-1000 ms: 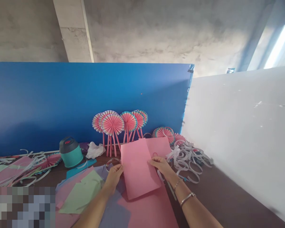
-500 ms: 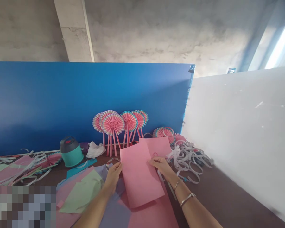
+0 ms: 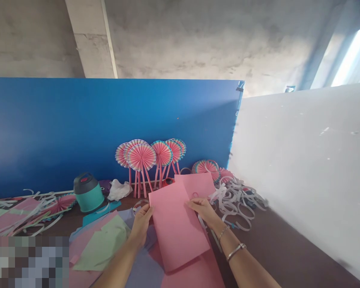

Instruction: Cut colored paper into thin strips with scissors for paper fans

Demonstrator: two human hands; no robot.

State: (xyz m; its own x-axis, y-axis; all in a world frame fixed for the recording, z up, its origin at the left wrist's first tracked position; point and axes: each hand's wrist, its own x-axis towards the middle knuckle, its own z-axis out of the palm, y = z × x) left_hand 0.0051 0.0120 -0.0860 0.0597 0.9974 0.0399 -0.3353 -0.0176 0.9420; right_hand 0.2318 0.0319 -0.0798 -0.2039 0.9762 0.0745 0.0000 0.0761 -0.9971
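Note:
Between my hands is a sheet of pink paper (image 3: 177,232), raised and tilted over the table. My left hand (image 3: 142,224) pinches its left edge, and my right hand (image 3: 202,208), with two bracelets on the wrist, pinches its right edge. Behind it lies another piece of pink paper (image 3: 202,182), partly covered. More pink paper (image 3: 201,270) is spread beneath the held sheet. Beside my left forearm, pale green paper (image 3: 105,244) rests on pink and lilac sheets.
Pleated paper fans (image 3: 141,157) on pink sticks lean on a blue partition (image 3: 78,120). A teal container with a dark lid (image 3: 89,194) and a crumpled white plastic bag (image 3: 119,189) stand left. Curled paper strips (image 3: 237,204) are heaped right, by a white partition (image 3: 303,160).
The left side and lower edge of the held pink sheet have dropped slightly. My left hand stays on its edge, and the right hand has barely moved. The view has shifted a little.

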